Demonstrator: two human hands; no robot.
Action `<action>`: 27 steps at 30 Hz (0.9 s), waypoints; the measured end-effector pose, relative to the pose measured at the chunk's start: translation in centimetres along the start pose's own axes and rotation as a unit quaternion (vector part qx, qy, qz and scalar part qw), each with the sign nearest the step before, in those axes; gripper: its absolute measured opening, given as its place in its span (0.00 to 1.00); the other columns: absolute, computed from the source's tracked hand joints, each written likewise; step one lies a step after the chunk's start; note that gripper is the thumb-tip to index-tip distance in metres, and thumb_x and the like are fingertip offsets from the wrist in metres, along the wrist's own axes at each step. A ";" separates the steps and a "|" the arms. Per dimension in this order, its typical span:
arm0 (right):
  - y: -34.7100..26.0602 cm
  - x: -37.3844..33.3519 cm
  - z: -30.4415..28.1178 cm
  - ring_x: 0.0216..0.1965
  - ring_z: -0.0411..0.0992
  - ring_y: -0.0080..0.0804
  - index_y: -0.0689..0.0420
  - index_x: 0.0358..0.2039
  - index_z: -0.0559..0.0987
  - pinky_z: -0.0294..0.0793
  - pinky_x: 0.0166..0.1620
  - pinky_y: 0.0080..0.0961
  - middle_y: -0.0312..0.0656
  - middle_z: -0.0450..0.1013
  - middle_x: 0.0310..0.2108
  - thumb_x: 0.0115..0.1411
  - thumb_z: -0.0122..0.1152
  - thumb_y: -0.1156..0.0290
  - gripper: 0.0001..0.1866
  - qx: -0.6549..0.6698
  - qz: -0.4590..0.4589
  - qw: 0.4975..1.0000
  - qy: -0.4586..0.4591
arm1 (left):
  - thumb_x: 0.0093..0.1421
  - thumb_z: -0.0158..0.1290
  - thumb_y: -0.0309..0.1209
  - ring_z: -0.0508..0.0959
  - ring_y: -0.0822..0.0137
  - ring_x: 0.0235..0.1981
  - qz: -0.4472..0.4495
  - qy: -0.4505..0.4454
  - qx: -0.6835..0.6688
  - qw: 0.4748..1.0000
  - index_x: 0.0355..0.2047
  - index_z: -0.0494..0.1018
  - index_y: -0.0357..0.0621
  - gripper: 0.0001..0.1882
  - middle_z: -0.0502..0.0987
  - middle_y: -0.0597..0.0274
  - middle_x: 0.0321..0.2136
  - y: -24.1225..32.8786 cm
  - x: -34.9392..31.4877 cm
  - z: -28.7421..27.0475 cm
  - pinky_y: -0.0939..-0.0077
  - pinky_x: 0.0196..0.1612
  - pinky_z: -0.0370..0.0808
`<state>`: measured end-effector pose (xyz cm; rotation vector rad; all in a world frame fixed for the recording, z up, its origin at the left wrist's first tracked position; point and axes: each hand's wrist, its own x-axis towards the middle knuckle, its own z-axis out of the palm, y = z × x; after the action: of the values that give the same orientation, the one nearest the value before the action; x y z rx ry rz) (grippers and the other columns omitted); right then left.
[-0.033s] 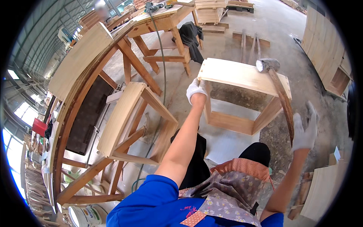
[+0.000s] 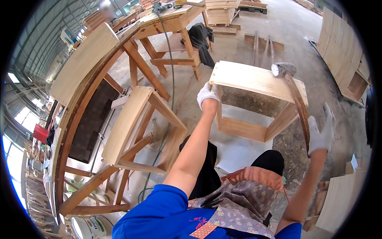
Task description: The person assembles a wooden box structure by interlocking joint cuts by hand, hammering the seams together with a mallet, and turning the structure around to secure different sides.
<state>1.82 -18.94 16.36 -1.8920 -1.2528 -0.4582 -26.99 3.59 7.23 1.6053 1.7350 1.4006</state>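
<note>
A pale wooden box frame [image 2: 254, 81] with open sides stands in front of me. My left hand [image 2: 208, 95], in a white glove, is closed on its near left corner. Over the right end of its top panel is a mallet [image 2: 297, 101] with a pale, worn head and a long wooden handle slanting toward me. My right hand [image 2: 320, 133], also gloved, is beside the handle's lower end, fingers stretched upward and apart. It does not appear wrapped round the handle, though the blurred palm hides whether they touch.
A second wooden frame [image 2: 131, 123] leans by the workbench [image 2: 75, 131] on my left. A cord [image 2: 172, 59] hangs from a farther table [image 2: 167, 26]. Boards [image 2: 338, 203] stand at lower right, a large wooden cabinet [image 2: 342, 51] at far right, and a white bucket [image 2: 89, 227] at lower left.
My right hand and the mallet have shifted slightly to the right. My left hand stays on the frame's corner.
</note>
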 end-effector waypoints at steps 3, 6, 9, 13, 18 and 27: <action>1.6 1.4 1.0 0.53 0.67 0.52 0.54 0.63 0.59 0.68 0.53 0.38 0.55 0.64 0.56 0.53 0.61 0.67 0.37 -0.077 0.061 0.985 -0.145 | 0.60 0.51 0.38 0.78 0.48 0.37 0.026 -0.012 0.008 1.000 0.43 0.76 0.44 0.15 0.79 0.46 0.32 1.7 -1.2 0.2 0.62 0.41 0.72; 2.4 2.0 2.6 0.52 0.67 0.53 0.49 0.65 0.53 0.68 0.53 0.39 0.56 0.65 0.55 0.52 0.61 0.65 0.41 -0.089 0.130 0.952 -0.264 | 0.59 0.52 0.38 0.78 0.47 0.38 -0.004 -0.033 0.010 0.999 0.43 0.75 0.45 0.15 0.79 0.46 0.33 3.3 -1.4 -0.5 0.62 0.41 0.73; 2.3 1.9 4.0 0.49 0.70 0.55 0.50 0.63 0.57 0.69 0.50 0.42 0.55 0.71 0.49 0.52 0.60 0.67 0.37 -0.140 0.128 0.942 -0.277 | 0.59 0.51 0.43 0.77 0.47 0.39 0.004 -0.023 0.017 1.000 0.41 0.76 0.43 0.18 0.79 0.47 0.34 1.8 -1.4 -0.5 0.64 0.42 0.72; 1.8 2.8 4.7 0.38 0.74 0.45 0.57 0.54 0.66 0.72 0.40 0.35 0.49 0.75 0.36 0.51 0.62 0.68 0.29 -0.055 0.110 0.940 -0.320 | 0.58 0.52 0.41 0.77 0.48 0.40 -0.036 -0.026 0.046 0.998 0.43 0.75 0.44 0.17 0.79 0.48 0.36 -0.8 0.5 -0.6 0.64 0.43 0.72; -2.7 2.9 2.7 0.21 0.67 0.23 0.63 0.46 0.70 0.67 0.25 0.22 0.36 0.68 0.21 0.51 0.64 0.69 0.23 0.336 0.218 0.839 -0.369 | 0.57 0.52 0.37 0.77 0.47 0.43 -0.059 -0.046 -0.005 0.997 0.46 0.73 0.44 0.18 0.78 0.46 0.39 -0.8 1.0 -0.1 0.63 0.46 0.72; -12.5 1.3 3.5 0.16 0.65 0.19 0.66 0.49 0.70 0.66 0.19 0.18 0.34 0.68 0.20 0.54 0.62 0.72 0.22 0.509 0.203 0.699 -0.460 | 0.60 0.53 0.33 0.67 0.67 0.54 -0.145 0.012 -0.574 0.806 0.57 0.62 0.32 0.27 0.69 0.54 0.54 -2.5 2.8 2.6 0.77 0.58 0.60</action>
<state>-9.14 -13.12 20.31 -1.2323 -1.1539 1.3504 -26.94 7.51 4.91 0.6007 0.7048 1.7429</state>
